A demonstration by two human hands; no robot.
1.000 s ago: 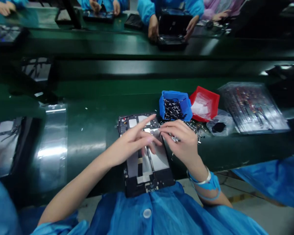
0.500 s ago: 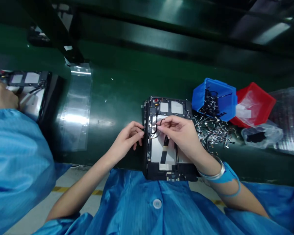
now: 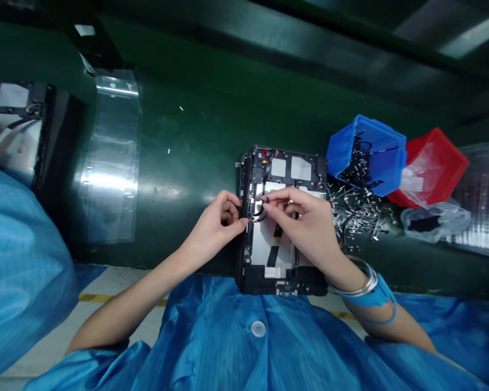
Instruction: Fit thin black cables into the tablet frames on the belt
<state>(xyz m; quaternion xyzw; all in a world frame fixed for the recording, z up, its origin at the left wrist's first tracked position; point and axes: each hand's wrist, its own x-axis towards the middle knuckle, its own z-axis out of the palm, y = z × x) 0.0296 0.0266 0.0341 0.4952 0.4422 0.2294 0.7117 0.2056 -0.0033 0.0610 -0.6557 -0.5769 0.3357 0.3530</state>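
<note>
An opened tablet [image 3: 285, 274] lies in front of me, its silver battery plates, black flat cable and circuit boards bare. Along its left side runs a thin black cable [image 3: 264, 179] that bends into a loop. My right hand [image 3: 305, 220] pinches this cable between thumb and forefinger over the battery. Fingers curled, my left hand [image 3: 218, 222] grips the tablet's left edge, the thumb tip at the cable's lower end. What lies under that thumb is hidden.
Right of the tablet stand a blue bin [image 3: 385, 157] of black cables and a red bin [image 3: 444, 163] with a plastic bag. Loose small parts [image 3: 358, 217] are strewn below the blue bin. At left are clear plastic sheets [image 3: 110, 163], another opened tablet [image 3: 18, 136] and a co-worker's blue sleeve [image 3: 20, 260].
My view has tilted down and away from the people opposite. My left hand has come off the tablet's middle to its left edge; my right hand has moved left, now with the black cable.
</note>
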